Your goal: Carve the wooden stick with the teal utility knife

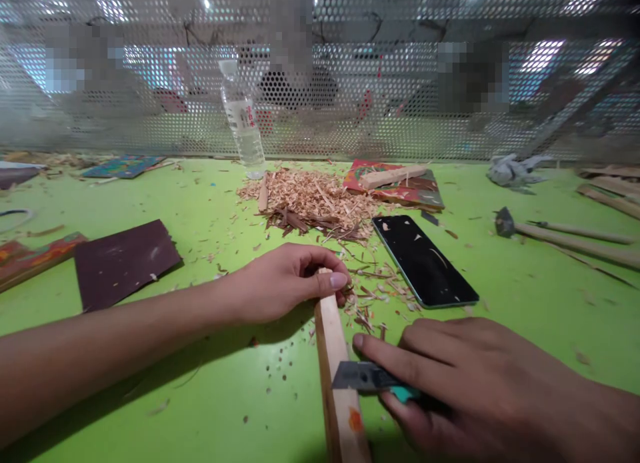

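My left hand (295,280) is closed around the far end of a pale wooden stick (336,336), thumb on top. The stick runs toward me and leaves the bottom of the view; an orange mark shows on its near part. In my right hand (465,383) is a utility knife (367,376) with a dark blade and a bit of green handle showing. Its blade lies across the top of the stick. The index finger stretches along the knife, and most of the handle is hidden under the hand.
Beyond my hands lie a heap of wood shavings (320,200), a water bottle (244,126) and a painted board (400,186). A phone (425,260) and a hammer-like tool (565,236) are to the right. Dark sandpaper (127,266) lies left. A perforated screen (175,83) closes the back.
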A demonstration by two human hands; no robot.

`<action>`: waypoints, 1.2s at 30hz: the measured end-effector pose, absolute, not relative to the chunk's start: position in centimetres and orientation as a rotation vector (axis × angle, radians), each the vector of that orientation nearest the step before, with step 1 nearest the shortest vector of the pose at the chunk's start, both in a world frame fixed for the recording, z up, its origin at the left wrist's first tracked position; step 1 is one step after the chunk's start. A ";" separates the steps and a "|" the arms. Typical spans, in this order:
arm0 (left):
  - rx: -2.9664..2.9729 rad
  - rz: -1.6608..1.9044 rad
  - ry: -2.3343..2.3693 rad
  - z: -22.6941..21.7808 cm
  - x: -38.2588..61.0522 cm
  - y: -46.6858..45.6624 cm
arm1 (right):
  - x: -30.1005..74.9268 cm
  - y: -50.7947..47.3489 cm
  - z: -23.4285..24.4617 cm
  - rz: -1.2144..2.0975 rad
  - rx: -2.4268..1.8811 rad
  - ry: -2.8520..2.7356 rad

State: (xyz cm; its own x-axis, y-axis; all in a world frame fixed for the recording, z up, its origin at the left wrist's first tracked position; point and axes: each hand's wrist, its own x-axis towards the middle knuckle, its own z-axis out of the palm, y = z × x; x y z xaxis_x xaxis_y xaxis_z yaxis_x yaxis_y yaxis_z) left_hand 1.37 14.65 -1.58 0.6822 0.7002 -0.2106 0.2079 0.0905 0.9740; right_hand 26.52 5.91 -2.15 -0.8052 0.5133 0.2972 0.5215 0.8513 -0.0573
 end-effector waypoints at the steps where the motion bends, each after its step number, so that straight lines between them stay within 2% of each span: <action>1: 1.476 0.431 0.794 -1.6 1.4 14.6 | 26.5 5.9 -2.1 -0.030 -0.766 -2.731; 10: 1.507 0.423 0.785 -1.3 1.3 14.7 | 26.9 5.2 -2.8 0.023 -0.722 -2.704; 25: 1.576 0.484 0.744 -1.7 0.9 14.9 | 28.1 7.7 -2.1 -0.080 -0.730 -2.755; 36: 1.579 0.485 0.760 -1.9 1.0 14.9 | 26.4 5.6 -1.4 0.050 -0.663 -2.761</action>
